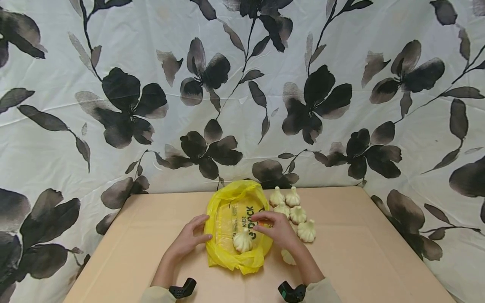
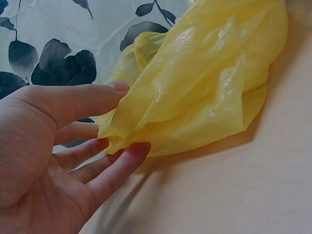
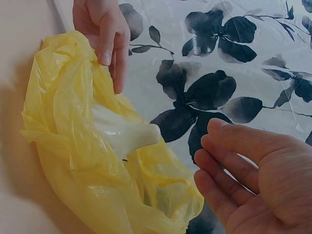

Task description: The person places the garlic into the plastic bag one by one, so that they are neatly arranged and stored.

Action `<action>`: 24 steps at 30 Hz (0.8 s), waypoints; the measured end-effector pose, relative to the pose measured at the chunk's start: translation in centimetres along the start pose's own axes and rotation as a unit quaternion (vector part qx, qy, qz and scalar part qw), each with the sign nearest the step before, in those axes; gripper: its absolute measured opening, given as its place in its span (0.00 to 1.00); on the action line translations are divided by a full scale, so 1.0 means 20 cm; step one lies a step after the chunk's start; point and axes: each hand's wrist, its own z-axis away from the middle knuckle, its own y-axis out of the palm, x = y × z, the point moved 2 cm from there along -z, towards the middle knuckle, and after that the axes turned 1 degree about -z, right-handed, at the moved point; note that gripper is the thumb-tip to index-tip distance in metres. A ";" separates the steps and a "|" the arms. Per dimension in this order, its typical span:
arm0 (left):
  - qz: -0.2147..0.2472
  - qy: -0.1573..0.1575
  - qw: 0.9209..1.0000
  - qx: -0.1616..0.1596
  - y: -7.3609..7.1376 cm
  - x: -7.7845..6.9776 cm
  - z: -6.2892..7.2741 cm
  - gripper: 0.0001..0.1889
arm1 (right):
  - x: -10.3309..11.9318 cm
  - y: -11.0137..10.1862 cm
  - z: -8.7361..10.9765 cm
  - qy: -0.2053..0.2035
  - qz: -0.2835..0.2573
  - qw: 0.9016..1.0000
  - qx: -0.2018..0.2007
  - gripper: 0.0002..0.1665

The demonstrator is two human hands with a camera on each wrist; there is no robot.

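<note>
A yellow plastic bag [image 1: 216, 256] with dark printing lies with its mouth spread wide. Inside it sits one white garlic bulb [image 1: 242, 241], whose stem [image 3: 141, 135] shows past the bag's folds in the right wrist view. My left hand [image 1: 188, 237] holds the bag's left edge, thumb [image 2: 92, 102] on one side and fingers [image 2: 119, 168] on the other. Above the bag's right side is my right hand [image 1: 278, 229], its fingers loosely bent and nothing between them. It is apart from the bulb.
Several more garlic bulbs [image 1: 298, 214] stand in a cluster right of the bag. Another bulb [image 1: 288, 257] is partly hidden by my right forearm. The tan tabletop [image 1: 360, 252] ends at a white cloth [image 1: 265, 126] with dark flowers.
</note>
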 end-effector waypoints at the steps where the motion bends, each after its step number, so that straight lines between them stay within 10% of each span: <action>1: 0.000 0.002 1.000 0.000 0.00 0.00 0.00 0.37 | 0.00 0.00 0.00 -0.001 0.000 1.000 -0.001 0.18; 24: 0.006 0.004 1.000 0.001 0.00 0.00 -0.01 0.37 | -0.01 -0.05 0.05 0.034 -0.002 0.999 -0.026 0.18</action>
